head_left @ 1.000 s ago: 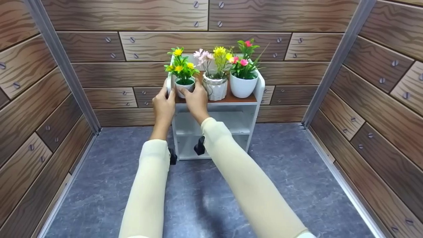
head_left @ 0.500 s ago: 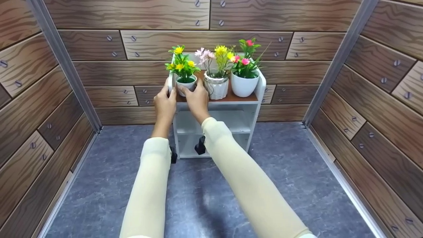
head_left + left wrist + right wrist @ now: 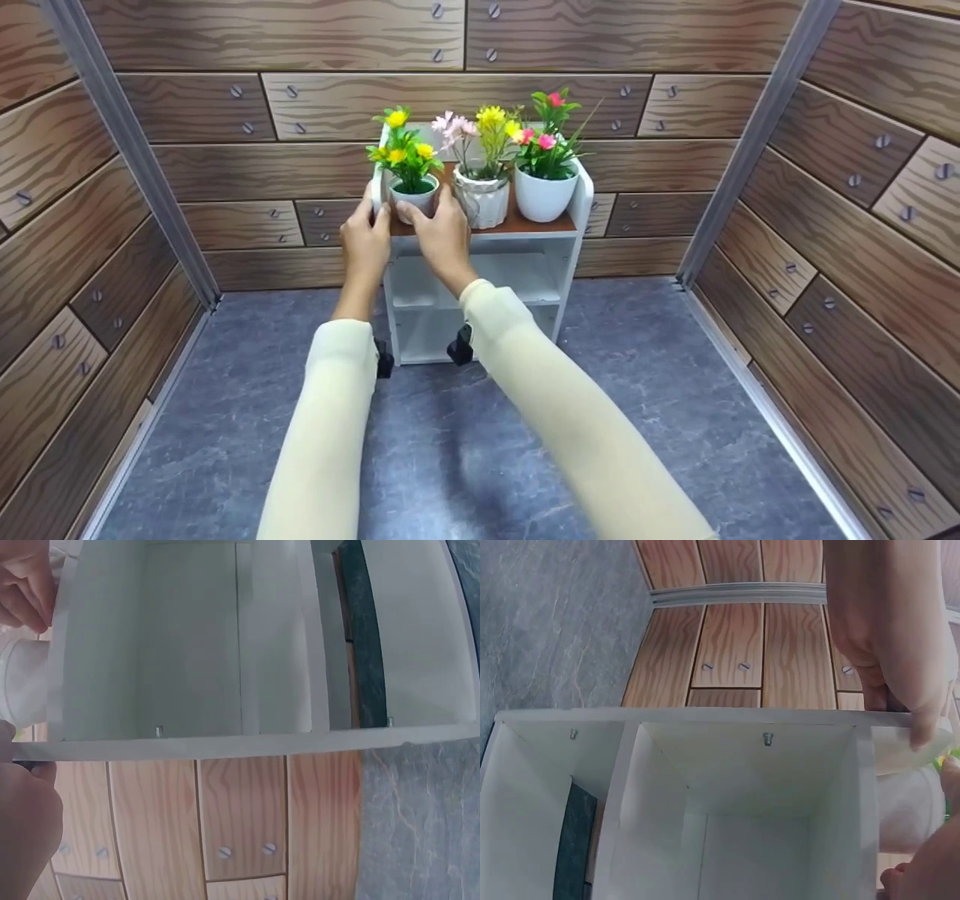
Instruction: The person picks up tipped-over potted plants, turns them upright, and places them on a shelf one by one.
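A small white pot with yellow flowers (image 3: 413,199) stands at the left end of the brown top of a white shelf unit (image 3: 480,235). My right hand (image 3: 444,232) holds this potted plant, thumb on its front and fingers at its right side. My left hand (image 3: 364,244) grips the shelf's raised left side panel, thumb inside and fingers outside. In the right wrist view the left thumb (image 3: 924,729) lies over that panel's edge, beside the white pot (image 3: 909,811). The left wrist view catches the pot (image 3: 28,682) between both hands.
Right of the held plant stand a ribbed white pot with pink and yellow flowers (image 3: 481,201) and a smooth white pot with red-pink flowers (image 3: 546,196). Below are the unit's open compartments (image 3: 195,637). Wood-patterned walls (image 3: 840,247) enclose the grey floor (image 3: 630,390).
The head view has shifted slightly. Both hands and all the pots keep their places on the shelf unit.
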{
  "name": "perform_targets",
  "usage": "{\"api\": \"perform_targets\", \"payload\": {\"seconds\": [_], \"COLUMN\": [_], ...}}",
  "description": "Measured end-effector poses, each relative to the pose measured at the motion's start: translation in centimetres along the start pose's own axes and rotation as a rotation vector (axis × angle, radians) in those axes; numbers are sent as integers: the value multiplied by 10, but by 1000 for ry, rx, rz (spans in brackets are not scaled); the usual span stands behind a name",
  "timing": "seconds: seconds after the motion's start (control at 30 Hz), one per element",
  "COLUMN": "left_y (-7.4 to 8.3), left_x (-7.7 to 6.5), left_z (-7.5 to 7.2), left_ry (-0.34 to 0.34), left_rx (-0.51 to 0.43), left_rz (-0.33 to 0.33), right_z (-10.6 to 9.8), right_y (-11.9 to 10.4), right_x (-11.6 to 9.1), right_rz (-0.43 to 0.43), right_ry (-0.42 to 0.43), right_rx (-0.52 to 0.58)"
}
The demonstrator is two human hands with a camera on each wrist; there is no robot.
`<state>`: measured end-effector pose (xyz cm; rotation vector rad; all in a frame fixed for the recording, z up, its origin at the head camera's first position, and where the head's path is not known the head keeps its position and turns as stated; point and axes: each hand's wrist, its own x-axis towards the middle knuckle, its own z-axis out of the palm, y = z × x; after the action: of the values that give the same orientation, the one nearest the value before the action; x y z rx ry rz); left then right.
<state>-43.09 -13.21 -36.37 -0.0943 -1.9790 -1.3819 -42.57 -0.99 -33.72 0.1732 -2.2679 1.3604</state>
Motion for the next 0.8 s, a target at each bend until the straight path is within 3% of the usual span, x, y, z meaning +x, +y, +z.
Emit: {"api": "perform_targets", "payload": {"seconds": [0.2,0.47,0.63,0.8], "left_y": [2,6,5,-2], "left_x": [-2,-4,-5,-5], "left_z": [-9,-15,-25,-38], "left_ry": [-64,-183,-280,-383], "left_rx": [0,-37,36,184], "left_rz": [-39,-139,-127,-79], "right_z": [-13,-54,-90,-132], "right_y": [-1,17,43,76], "right_x": [-12,-16,-16,-7], "right_rz": [-42,-218,-360,-414], "right_ry": [-44,42,73,116], "right_rx": [-28,-25,-66,-172]}}
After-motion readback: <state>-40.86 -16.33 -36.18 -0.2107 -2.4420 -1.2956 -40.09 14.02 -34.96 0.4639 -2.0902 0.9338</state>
